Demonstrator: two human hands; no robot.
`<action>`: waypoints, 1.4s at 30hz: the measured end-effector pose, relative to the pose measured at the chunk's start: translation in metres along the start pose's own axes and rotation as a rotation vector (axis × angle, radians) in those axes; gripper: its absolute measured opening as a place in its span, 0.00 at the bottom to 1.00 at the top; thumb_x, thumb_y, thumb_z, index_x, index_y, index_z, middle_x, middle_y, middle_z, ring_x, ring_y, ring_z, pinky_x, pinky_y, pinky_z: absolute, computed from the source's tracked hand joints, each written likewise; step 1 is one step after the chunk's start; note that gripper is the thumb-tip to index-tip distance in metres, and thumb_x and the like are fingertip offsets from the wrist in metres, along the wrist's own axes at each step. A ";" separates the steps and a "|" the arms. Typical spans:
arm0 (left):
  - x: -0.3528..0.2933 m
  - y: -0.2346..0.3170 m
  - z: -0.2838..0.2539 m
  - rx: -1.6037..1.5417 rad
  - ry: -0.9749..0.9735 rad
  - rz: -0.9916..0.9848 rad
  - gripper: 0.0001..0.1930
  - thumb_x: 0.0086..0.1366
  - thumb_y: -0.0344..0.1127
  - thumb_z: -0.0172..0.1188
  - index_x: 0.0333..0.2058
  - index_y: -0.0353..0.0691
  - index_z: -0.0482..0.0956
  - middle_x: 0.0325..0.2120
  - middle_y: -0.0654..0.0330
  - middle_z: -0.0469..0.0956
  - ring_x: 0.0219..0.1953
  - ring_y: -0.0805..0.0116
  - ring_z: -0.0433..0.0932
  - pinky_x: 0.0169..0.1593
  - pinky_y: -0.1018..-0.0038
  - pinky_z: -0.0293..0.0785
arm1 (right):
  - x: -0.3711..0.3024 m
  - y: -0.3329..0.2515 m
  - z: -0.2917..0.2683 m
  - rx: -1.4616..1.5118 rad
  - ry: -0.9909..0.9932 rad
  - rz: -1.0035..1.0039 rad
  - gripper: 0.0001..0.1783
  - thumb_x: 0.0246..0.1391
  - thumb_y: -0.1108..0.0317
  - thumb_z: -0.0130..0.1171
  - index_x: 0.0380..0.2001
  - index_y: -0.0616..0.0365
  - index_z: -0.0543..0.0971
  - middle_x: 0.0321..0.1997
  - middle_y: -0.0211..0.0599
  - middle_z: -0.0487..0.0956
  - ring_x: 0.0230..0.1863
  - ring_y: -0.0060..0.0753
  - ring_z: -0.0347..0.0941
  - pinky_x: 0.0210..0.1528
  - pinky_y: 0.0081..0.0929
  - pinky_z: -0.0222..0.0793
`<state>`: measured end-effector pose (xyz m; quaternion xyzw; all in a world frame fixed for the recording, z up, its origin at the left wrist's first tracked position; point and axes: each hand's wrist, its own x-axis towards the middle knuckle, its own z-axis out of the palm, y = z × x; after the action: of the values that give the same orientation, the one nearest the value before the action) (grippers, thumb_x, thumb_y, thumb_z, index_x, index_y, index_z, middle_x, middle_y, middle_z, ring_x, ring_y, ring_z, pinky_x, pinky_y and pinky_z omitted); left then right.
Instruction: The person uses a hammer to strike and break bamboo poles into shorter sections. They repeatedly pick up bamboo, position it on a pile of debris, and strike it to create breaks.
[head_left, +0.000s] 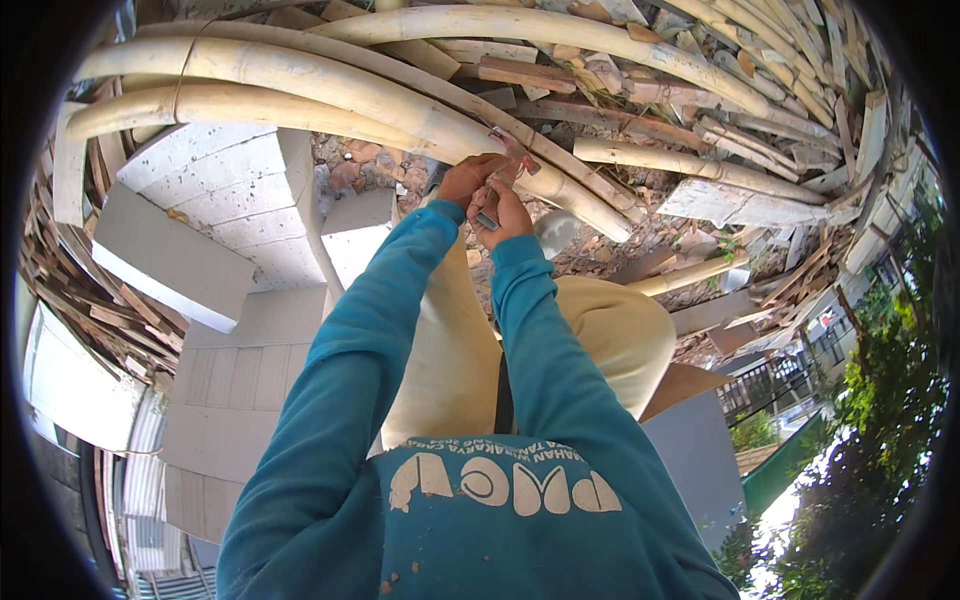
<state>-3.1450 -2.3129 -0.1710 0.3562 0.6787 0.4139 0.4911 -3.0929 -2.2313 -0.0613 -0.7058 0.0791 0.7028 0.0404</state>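
Note:
My left hand (467, 181) and my right hand (508, 213) are close together, just in front of a thick pale bamboo pole (560, 190). From the right hand's curled fingers sticks out a small grey flat-ended object (486, 221); its kind is unclear. Beyond the fingertips, a reddish, crumpled strip-like thing (518, 155) lies against the bamboo. The left fingers are closed at its near end, and what they pinch is hidden. Both forearms are in blue sleeves.
Several more bamboo poles (300, 70) run across the far side, a thin tie round some. Grey-white blocks or boards (215, 190) stand at the left. Wood scraps (530, 73) and dry leaves litter the ground. A grey round object (557, 232) sits right of my hands. Greenery (880, 400) borders the right.

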 end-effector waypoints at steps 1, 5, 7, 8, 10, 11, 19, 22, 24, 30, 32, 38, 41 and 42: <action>0.001 0.003 -0.006 -0.064 0.001 -0.147 0.20 0.58 0.41 0.60 0.49 0.42 0.76 0.42 0.49 0.79 0.45 0.53 0.78 0.51 0.65 0.73 | -0.002 0.001 -0.003 -0.017 -0.006 0.009 0.11 0.62 0.60 0.50 0.34 0.56 0.72 0.21 0.29 0.71 0.23 0.26 0.67 0.25 0.22 0.65; 0.014 0.019 -0.021 -0.196 -0.096 -0.671 0.25 0.62 0.54 0.55 0.44 0.36 0.78 0.31 0.51 0.81 0.34 0.57 0.81 0.40 0.70 0.77 | -0.006 0.003 -0.007 0.073 -0.109 0.019 0.11 0.62 0.60 0.50 0.30 0.53 0.71 0.21 0.27 0.71 0.21 0.24 0.65 0.25 0.22 0.62; 0.025 0.029 -0.018 -0.505 -0.265 -1.017 0.27 0.64 0.57 0.52 0.45 0.37 0.76 0.32 0.55 0.79 0.31 0.64 0.78 0.36 0.72 0.75 | -0.005 0.004 -0.006 0.125 -0.140 0.046 0.12 0.63 0.59 0.48 0.30 0.54 0.70 0.21 0.31 0.70 0.21 0.28 0.65 0.25 0.28 0.64; 0.032 0.033 -0.014 -0.686 -0.225 -1.022 0.26 0.65 0.58 0.50 0.44 0.37 0.75 0.30 0.58 0.76 0.28 0.68 0.75 0.34 0.73 0.74 | -0.005 0.005 -0.007 0.154 -0.179 0.052 0.12 0.64 0.59 0.47 0.30 0.54 0.69 0.21 0.33 0.70 0.20 0.30 0.65 0.24 0.31 0.64; 0.043 0.041 0.003 -0.987 -0.311 -1.024 0.25 0.65 0.57 0.51 0.37 0.36 0.74 0.24 0.62 0.72 0.22 0.74 0.69 0.28 0.73 0.72 | -0.001 0.006 -0.011 0.123 -0.103 0.061 0.13 0.64 0.58 0.46 0.28 0.54 0.68 0.22 0.34 0.70 0.21 0.31 0.66 0.25 0.31 0.64; 0.050 0.040 0.009 -1.165 -0.353 -1.019 0.23 0.65 0.55 0.52 0.35 0.36 0.74 0.21 0.63 0.71 0.20 0.75 0.68 0.27 0.72 0.71 | 0.001 0.006 -0.014 0.113 -0.051 0.125 0.13 0.64 0.58 0.46 0.28 0.53 0.68 0.22 0.34 0.70 0.21 0.31 0.66 0.25 0.32 0.64; 0.032 -0.027 0.024 -1.180 -0.439 -1.199 0.10 0.65 0.37 0.51 0.38 0.37 0.76 0.20 0.60 0.71 0.25 0.73 0.71 0.29 0.69 0.72 | -0.019 0.018 -0.019 0.239 -0.178 0.134 0.12 0.65 0.58 0.45 0.29 0.52 0.66 0.22 0.32 0.67 0.21 0.29 0.64 0.24 0.32 0.63; 0.022 -0.042 0.025 -0.755 -0.433 -0.914 0.11 0.63 0.36 0.52 0.35 0.33 0.76 0.20 0.60 0.72 0.23 0.71 0.72 0.30 0.70 0.72 | -0.028 0.019 -0.015 0.323 -0.198 0.159 0.13 0.65 0.58 0.45 0.28 0.52 0.66 0.21 0.31 0.65 0.20 0.29 0.63 0.24 0.32 0.62; 0.023 -0.042 0.028 -0.643 -0.351 -0.810 0.10 0.63 0.35 0.52 0.36 0.32 0.75 0.20 0.60 0.72 0.22 0.70 0.72 0.29 0.71 0.72 | -0.026 0.017 -0.018 0.367 -0.216 0.086 0.14 0.65 0.58 0.45 0.26 0.52 0.66 0.20 0.32 0.67 0.19 0.29 0.63 0.24 0.32 0.63; 0.029 -0.047 0.037 0.022 -0.518 -0.540 0.14 0.63 0.45 0.51 0.41 0.46 0.77 0.26 0.57 0.77 0.25 0.65 0.78 0.30 0.65 0.74 | -0.010 0.012 -0.037 0.184 -0.121 0.183 0.14 0.61 0.56 0.49 0.27 0.54 0.69 0.21 0.33 0.70 0.19 0.33 0.67 0.23 0.35 0.68; 0.026 -0.056 0.046 -0.064 -0.514 -0.680 0.16 0.62 0.47 0.51 0.40 0.45 0.79 0.30 0.53 0.80 0.31 0.60 0.80 0.36 0.63 0.75 | -0.014 0.004 -0.040 0.079 -0.038 0.248 0.14 0.58 0.56 0.53 0.30 0.56 0.71 0.21 0.35 0.71 0.21 0.35 0.70 0.25 0.40 0.74; 0.063 -0.052 0.087 0.318 -0.636 -0.565 0.16 0.60 0.44 0.56 0.39 0.39 0.83 0.40 0.50 0.81 0.45 0.54 0.80 0.47 0.61 0.75 | -0.036 -0.072 -0.023 -0.962 0.047 0.176 0.13 0.54 0.59 0.56 0.30 0.59 0.73 0.23 0.34 0.74 0.22 0.29 0.71 0.23 0.35 0.78; 0.089 -0.026 0.102 0.405 -0.664 -0.530 0.16 0.61 0.42 0.55 0.42 0.38 0.82 0.43 0.49 0.80 0.47 0.55 0.79 0.47 0.61 0.74 | -0.028 -0.108 0.001 -1.568 0.011 0.255 0.15 0.52 0.60 0.56 0.33 0.64 0.74 0.23 0.38 0.76 0.22 0.31 0.74 0.26 0.37 0.81; 0.092 -0.019 0.104 0.379 -0.591 -0.569 0.17 0.61 0.41 0.55 0.43 0.38 0.81 0.44 0.49 0.80 0.47 0.55 0.79 0.47 0.61 0.74 | -0.025 -0.112 0.009 -1.795 -0.027 0.269 0.16 0.52 0.61 0.56 0.34 0.65 0.73 0.23 0.39 0.76 0.21 0.32 0.75 0.25 0.37 0.80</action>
<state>-3.0703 -2.2162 -0.2406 0.3422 0.6441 0.0113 0.6841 -3.0831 -2.1181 -0.0421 -0.4485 -0.4168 0.5074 -0.6064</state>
